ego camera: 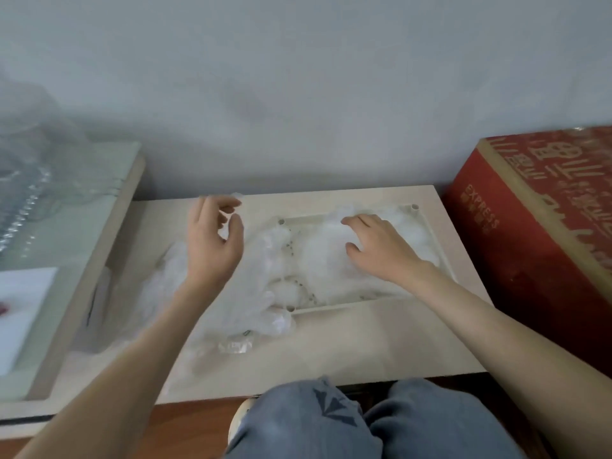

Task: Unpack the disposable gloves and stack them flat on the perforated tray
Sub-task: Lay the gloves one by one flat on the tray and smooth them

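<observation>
Fingers [359, 223] of right hand [384, 253] flatten gloves [321, 260] on tray [430, 233] — left hand [212, 240] curls, hold unclear — nine-o'clock pile [251, 293] waits.

Centre: right hand [381, 250] flat on gloves [318, 260] in tray [331, 306]; left hand [212, 246], fingers curled, above loose gloves [258, 293].

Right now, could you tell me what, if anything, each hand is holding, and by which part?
The left hand pinches a clear glove by its top edge; the right hand only presses flat on the glove pile.
</observation>
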